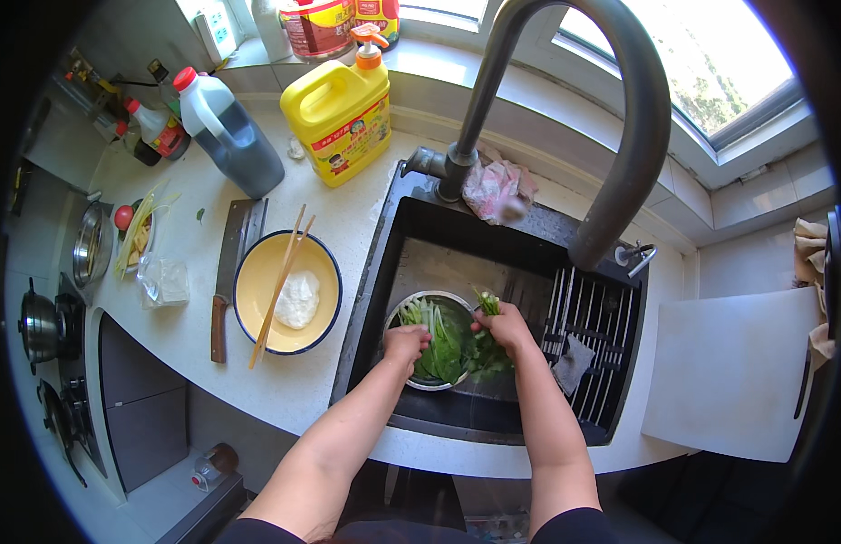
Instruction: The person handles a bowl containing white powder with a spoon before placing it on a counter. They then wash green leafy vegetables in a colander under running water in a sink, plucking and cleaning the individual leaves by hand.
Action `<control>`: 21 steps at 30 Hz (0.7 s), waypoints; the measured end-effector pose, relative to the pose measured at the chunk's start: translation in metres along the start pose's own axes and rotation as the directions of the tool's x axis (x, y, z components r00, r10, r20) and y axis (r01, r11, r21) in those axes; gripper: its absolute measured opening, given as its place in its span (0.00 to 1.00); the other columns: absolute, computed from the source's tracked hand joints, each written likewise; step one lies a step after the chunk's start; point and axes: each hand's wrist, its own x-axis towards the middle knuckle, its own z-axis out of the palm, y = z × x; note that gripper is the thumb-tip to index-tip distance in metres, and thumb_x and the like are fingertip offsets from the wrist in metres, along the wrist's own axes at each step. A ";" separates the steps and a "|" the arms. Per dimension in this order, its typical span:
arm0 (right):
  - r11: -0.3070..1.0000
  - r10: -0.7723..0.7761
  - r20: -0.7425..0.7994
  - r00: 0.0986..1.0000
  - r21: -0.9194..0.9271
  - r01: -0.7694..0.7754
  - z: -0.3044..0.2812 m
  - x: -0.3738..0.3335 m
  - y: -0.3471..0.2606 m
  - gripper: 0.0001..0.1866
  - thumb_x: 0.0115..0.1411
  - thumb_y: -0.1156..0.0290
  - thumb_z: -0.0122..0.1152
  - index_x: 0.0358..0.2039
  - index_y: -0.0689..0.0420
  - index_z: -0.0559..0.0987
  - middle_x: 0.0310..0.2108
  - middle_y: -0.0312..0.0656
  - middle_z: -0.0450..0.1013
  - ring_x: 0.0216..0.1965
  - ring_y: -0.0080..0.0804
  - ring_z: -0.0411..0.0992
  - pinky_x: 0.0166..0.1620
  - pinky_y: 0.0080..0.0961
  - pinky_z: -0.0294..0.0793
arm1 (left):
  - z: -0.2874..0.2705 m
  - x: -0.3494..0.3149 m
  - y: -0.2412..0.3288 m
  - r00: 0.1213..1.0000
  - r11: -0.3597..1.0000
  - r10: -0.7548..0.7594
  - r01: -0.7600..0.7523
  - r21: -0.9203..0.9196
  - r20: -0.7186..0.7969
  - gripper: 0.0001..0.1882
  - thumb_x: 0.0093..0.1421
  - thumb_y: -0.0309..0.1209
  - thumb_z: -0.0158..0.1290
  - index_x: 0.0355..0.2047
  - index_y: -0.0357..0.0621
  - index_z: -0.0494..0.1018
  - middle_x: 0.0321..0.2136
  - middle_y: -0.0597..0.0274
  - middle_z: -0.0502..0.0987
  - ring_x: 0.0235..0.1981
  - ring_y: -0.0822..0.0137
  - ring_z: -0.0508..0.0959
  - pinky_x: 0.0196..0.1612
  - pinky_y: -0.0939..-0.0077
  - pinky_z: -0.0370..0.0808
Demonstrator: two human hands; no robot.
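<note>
A round metal bowl (441, 385) of leafy greens (446, 349) and water sits in the black sink (409, 412). At the bowl's left side, my left hand (408, 344) is closed on some of the greens, with pale stems showing just above the fingers. My right hand (508, 328) grips a separate bunch of greens (487, 304) at the bowl's right side. Stem ends stick up past its thumb, and the leaves hang down over the bowl's right rim. My fingers partly hide the stems in both hands.
A tall dark faucet (633, 118) arches over the sink; a drying rack (611, 331) fills its right end. Left of it stand a cream bowl (248, 272) with white paste and chopsticks (280, 290), a cleaver (230, 263), a yellow jug (348, 118) and a dark-filled bottle (235, 136).
</note>
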 end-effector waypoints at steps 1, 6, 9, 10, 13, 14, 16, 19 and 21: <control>0.997 0.000 0.041 0.999 0.079 -0.003 0.003 -0.007 -0.010 0.05 0.51 0.71 0.57 0.25 0.59 0.75 0.20 0.36 0.73 0.23 0.22 0.68 0.29 0.20 0.66 | -0.001 0.000 -0.001 1.000 1.000 0.019 -0.019 -0.011 -0.003 0.08 0.55 0.32 0.50 0.30 0.42 0.74 0.23 0.67 0.75 0.20 0.76 0.71 0.23 0.81 0.65; 0.952 -0.021 0.093 0.995 0.307 -0.009 0.010 -0.017 -0.025 0.06 0.52 0.70 0.58 0.26 0.59 0.75 0.22 0.35 0.73 0.23 0.21 0.68 0.29 0.19 0.67 | 0.007 -0.003 -0.005 0.967 0.968 0.232 -0.219 0.121 -0.104 0.05 0.52 0.28 0.53 0.25 0.39 0.75 0.18 0.66 0.73 0.16 0.76 0.68 0.18 0.81 0.63; 0.954 -0.038 0.038 0.999 0.299 0.025 0.013 -0.014 -0.022 0.06 0.52 0.70 0.58 0.27 0.59 0.75 0.23 0.36 0.72 0.24 0.22 0.68 0.29 0.20 0.68 | 0.008 0.015 -0.016 0.968 0.972 0.231 -0.225 0.068 -0.100 0.06 0.51 0.29 0.55 0.26 0.38 0.74 0.16 0.66 0.72 0.15 0.76 0.67 0.17 0.81 0.62; 0.958 -0.039 0.031 0.999 0.284 0.029 0.015 -0.014 -0.021 0.07 0.52 0.70 0.58 0.27 0.59 0.75 0.23 0.36 0.72 0.24 0.22 0.68 0.29 0.20 0.68 | 0.006 0.025 -0.021 0.976 0.980 0.196 -0.192 0.053 -0.091 0.07 0.51 0.30 0.55 0.26 0.38 0.74 0.15 0.67 0.71 0.15 0.76 0.67 0.17 0.81 0.62; 0.962 -0.014 0.002 1.000 0.274 0.013 0.015 -0.014 -0.017 0.07 0.52 0.69 0.59 0.27 0.60 0.75 0.23 0.36 0.72 0.24 0.22 0.69 0.29 0.20 0.68 | 0.007 0.022 -0.018 0.990 0.992 0.125 -0.125 0.011 -0.067 0.08 0.51 0.32 0.55 0.25 0.38 0.73 0.15 0.66 0.71 0.14 0.76 0.67 0.16 0.82 0.62; 0.961 0.000 -0.007 1.000 0.276 0.002 0.014 -0.015 -0.016 0.07 0.52 0.69 0.59 0.27 0.60 0.75 0.22 0.36 0.72 0.24 0.23 0.69 0.28 0.21 0.68 | 0.008 0.017 -0.014 0.992 0.994 0.108 -0.108 -0.002 -0.060 0.09 0.52 0.33 0.55 0.25 0.38 0.72 0.15 0.66 0.71 0.13 0.76 0.67 0.15 0.82 0.62; 0.953 0.007 -0.002 1.000 0.303 -0.006 0.011 -0.015 -0.012 0.07 0.52 0.70 0.59 0.28 0.60 0.75 0.23 0.36 0.72 0.24 0.23 0.69 0.28 0.21 0.69 | 0.006 0.011 -0.005 0.996 0.985 0.084 -0.080 0.151 -0.017 0.08 0.53 0.32 0.53 0.24 0.39 0.72 0.16 0.64 0.71 0.13 0.77 0.67 0.14 0.82 0.62; 0.945 0.013 0.011 1.000 0.328 -0.015 0.011 -0.015 -0.013 0.07 0.51 0.70 0.59 0.27 0.60 0.75 0.22 0.37 0.72 0.23 0.23 0.69 0.28 0.21 0.69 | 0.004 0.010 -0.002 0.999 0.985 0.037 -0.029 0.170 -0.040 0.08 0.51 0.31 0.55 0.22 0.40 0.72 0.16 0.63 0.72 0.12 0.76 0.66 0.12 0.80 0.61; 0.944 0.015 0.016 1.000 0.329 -0.020 0.014 -0.014 -0.016 0.07 0.51 0.70 0.59 0.27 0.60 0.75 0.22 0.37 0.72 0.23 0.23 0.69 0.28 0.21 0.69 | 0.002 0.016 -0.007 0.993 0.977 0.063 -0.040 0.209 -0.104 0.09 0.49 0.32 0.57 0.20 0.41 0.71 0.16 0.62 0.72 0.12 0.73 0.67 0.13 0.77 0.62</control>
